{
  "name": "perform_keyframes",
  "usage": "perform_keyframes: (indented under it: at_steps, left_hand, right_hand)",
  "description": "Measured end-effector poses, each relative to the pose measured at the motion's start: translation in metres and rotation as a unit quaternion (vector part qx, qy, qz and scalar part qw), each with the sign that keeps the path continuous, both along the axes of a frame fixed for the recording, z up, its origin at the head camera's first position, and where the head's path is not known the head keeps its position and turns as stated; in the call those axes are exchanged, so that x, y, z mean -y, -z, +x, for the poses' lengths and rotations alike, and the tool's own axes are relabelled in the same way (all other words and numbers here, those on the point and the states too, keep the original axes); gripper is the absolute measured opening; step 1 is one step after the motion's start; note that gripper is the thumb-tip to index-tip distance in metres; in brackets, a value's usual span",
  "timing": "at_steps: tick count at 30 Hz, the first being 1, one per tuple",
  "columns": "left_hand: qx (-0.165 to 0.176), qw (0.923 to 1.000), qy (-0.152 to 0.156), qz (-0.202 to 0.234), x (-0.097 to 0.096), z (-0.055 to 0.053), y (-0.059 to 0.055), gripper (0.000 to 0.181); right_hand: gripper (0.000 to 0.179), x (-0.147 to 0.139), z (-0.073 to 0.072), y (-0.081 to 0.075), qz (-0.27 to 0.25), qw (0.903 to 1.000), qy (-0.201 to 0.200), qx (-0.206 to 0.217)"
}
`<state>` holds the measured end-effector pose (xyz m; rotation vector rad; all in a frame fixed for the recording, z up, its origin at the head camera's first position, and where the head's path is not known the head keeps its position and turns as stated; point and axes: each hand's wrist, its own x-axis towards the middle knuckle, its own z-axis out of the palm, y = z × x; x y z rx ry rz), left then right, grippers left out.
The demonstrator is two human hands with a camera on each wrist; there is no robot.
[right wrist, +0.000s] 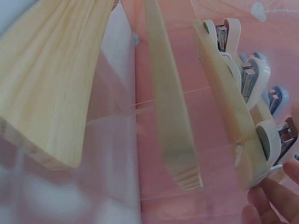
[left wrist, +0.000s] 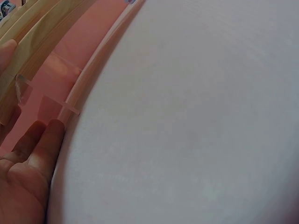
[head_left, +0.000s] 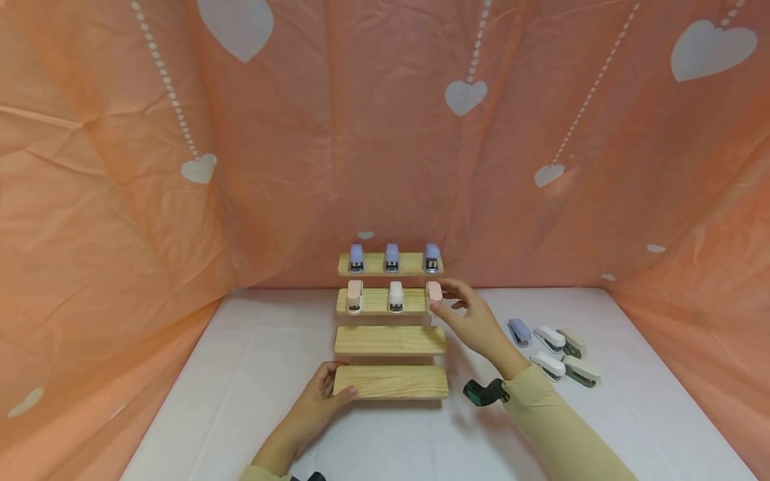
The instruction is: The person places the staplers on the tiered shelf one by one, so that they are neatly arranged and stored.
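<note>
My right hand pinches a pink stapler at the right end of the second shelf from the top. In the right wrist view this stapler stands at the board's near end, fingertips beside it. A white stapler stands mid-shelf, and another pink stapler is at its left end. My left hand holds the left end of the lowest wooden shelf, thumb on its top; in the left wrist view the fingers reach below the board beside a clear support.
Three purple staplers stand on the top shelf. The third shelf is bare wood. Right of the rack, on the white table, lie a purple stapler, white staplers and beige staplers. A pink heart-patterned cloth hangs behind.
</note>
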<state>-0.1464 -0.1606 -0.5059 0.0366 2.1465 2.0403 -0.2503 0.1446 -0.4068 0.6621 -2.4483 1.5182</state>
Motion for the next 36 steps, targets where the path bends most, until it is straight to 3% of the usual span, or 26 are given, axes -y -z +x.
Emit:
perform_keyframes:
  at_steps: [19, 23, 26, 30, 36]
  left_hand:
    - [-0.003, 1.0000, 0.001, 0.003, 0.000, 0.001, -0.001, 0.065]
    - [-0.003, 1.0000, 0.007, 0.006, 0.000, 0.002, -0.002, 0.065]
    - [-0.003, 0.9999, 0.008, 0.007, 0.001, 0.001, -0.001, 0.065]
    - [-0.002, 1.0000, 0.007, 0.006, 0.001, 0.001, -0.001, 0.064]
    - [-0.005, 1.0000, 0.005, 0.004, 0.000, 0.001, -0.001, 0.063]
  right_hand:
    - [0.053, -0.001, -0.003, -0.001, -0.007, 0.9996, -0.019, 0.018]
    - [0.053, -0.002, 0.008, -0.010, -0.006, 0.9995, -0.015, 0.025]
    - [0.053, -0.010, 0.011, -0.009, -0.001, 0.9997, -0.012, 0.021]
    - [0.054, -0.030, 0.007, 0.007, 0.008, 0.9999, 0.007, 0.014]
    - [0.053, -0.062, 0.015, 0.021, 0.036, 0.9982, 0.040, 0.024]
